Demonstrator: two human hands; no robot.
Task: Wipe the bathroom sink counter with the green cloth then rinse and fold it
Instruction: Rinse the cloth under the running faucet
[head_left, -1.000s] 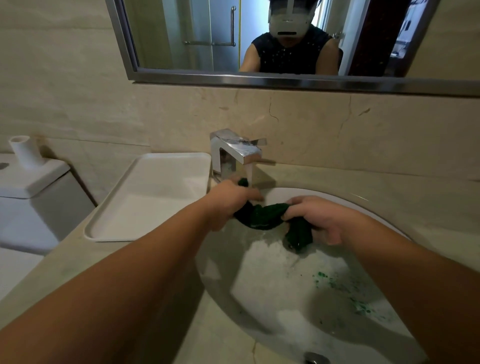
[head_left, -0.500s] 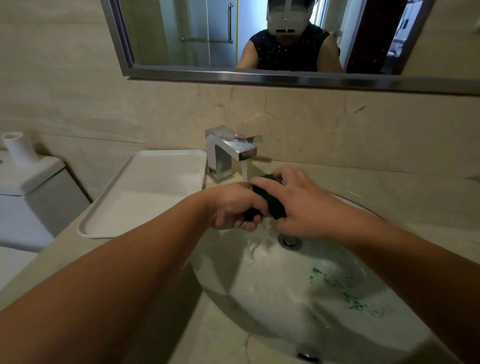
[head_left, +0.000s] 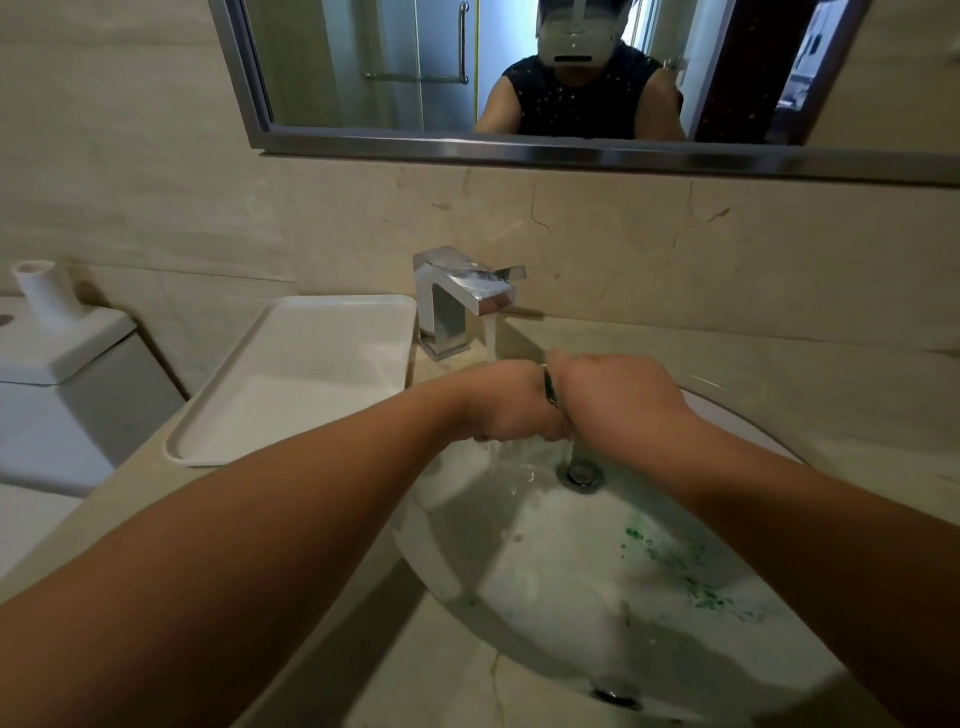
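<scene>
My left hand and my right hand are pressed together as fists under the running chrome faucet, above the white sink basin. The green cloth is squeezed between them; only a thin dark sliver shows between the knuckles. Water streams from the spout onto my hands and drips below them toward the drain. Green specks lie on the basin's right slope. The beige stone counter surrounds the basin.
A white tray lies on the counter left of the faucet. Further left is a toilet tank with a white roll core on it. A mirror hangs on the wall above. An overflow hole sits at the basin's near edge.
My hands went from wringing the stretched-out cloth over the basin to bunching it up and closing together under the faucet. The cloth is now almost hidden, and water runs over my fists.
</scene>
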